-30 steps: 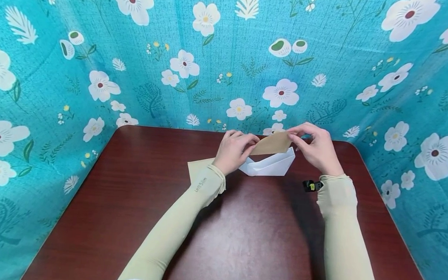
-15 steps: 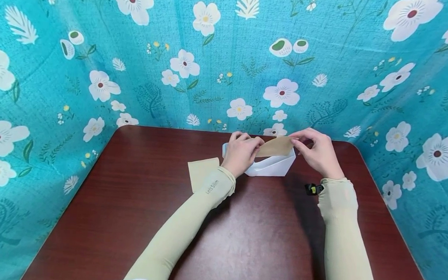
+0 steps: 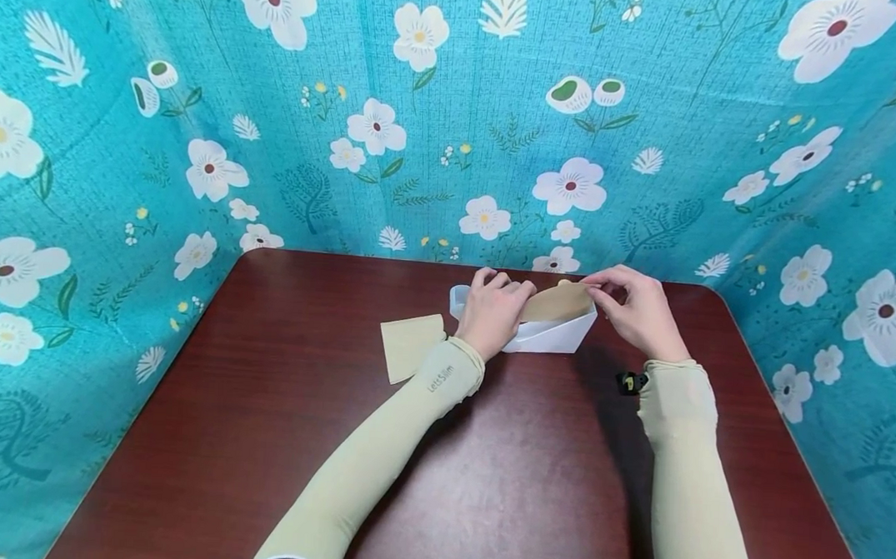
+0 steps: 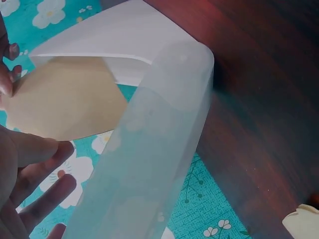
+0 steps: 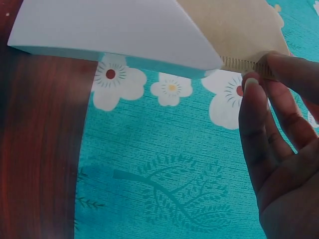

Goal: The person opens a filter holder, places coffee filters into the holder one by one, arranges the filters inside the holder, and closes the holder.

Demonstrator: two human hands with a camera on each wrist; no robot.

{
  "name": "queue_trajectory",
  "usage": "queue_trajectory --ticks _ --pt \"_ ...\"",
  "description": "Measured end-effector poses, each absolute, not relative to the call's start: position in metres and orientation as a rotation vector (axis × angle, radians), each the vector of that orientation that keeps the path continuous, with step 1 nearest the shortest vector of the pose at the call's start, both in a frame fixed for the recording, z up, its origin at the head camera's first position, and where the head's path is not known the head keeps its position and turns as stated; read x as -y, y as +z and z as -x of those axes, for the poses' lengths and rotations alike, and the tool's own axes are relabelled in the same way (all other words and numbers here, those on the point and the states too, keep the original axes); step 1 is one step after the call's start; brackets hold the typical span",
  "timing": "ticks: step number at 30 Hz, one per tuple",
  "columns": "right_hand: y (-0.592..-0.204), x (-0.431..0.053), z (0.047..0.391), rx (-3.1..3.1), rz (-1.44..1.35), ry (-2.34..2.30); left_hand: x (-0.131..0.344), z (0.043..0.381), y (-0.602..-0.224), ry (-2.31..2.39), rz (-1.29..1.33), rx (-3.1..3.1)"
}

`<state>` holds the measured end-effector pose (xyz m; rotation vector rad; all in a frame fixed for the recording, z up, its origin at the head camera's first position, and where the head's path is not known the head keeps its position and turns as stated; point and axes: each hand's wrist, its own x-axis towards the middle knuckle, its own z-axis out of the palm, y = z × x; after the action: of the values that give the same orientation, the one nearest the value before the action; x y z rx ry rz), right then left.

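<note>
Pinching the tan paper near its two ends, the left hand and right hand face each other in the head view. Between them, the paper stands partly inside a white container, its upper part rising above the rim (how deep it reaches is hidden). The container sits on the tabletop just below the left fingers, and a translucent panel shows just left of that hand. Farther left, a second tan paper lies flat, outside the container and near the sleeve. A dark device is beside the right wrist, below the right fingers.

In the left wrist view, the thumb and a fingertip close on the paper's edge, while the other fingers spread apart. Just beyond them, the paper passes into the container's mouth; the translucent panel slants alongside, meeting the white body at its far end.

In the right wrist view, the thumb and fingertips grip the paper's corner by a ribbed band. The container's white wall lies left of those fingers, near but apart, with the paper behind it.
</note>
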<state>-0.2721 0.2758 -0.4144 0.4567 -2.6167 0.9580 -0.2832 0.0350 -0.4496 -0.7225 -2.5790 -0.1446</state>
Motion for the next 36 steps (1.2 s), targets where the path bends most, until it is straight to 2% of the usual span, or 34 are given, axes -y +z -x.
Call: queue_trajectory --ticks 10,36 --pt "-0.427 -0.275 0.279 2.660 -0.432 0.890 -0.036 0.279 -0.458 -0.153 0.807 2.442" --pt "-0.447 -0.266 0.283 2.681 -0.491 0.734 -0.043 0.270 -0.473 0.077 0.874 2.591"
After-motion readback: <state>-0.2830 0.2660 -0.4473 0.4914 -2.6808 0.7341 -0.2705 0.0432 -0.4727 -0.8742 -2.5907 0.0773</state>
